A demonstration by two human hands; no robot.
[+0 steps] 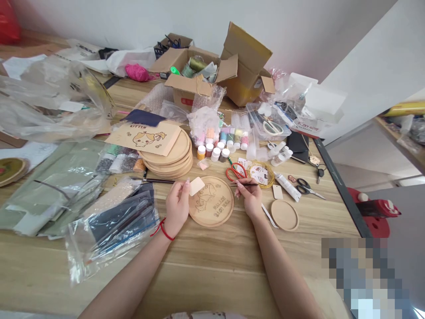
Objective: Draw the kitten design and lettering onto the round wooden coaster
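My left hand [177, 204] pinches a small pale card with rounded corners [197, 186] between thumb and fingertips. Under and beside the card lies a round wooden plate [211, 216] with a raised rim, a line drawing and lettering upside down to me. At the plate's right edge, my right hand [251, 197] is closed on a thin dark stick [238, 184], its tip pointing left over the plate; whether it is a brush or another tool is unclear. Left of my left hand lies a dark, slim handle [159, 180].
Behind stand stacked wooden plates [169, 166], small paint jars [215, 154] and cardboard boxes [189, 95]. Red-handled scissors [235, 171], a white tube [287, 188], black scissors [308, 188] and a small round frame [284, 227] lie right. Clear plastic bags [114, 230] cover the left.
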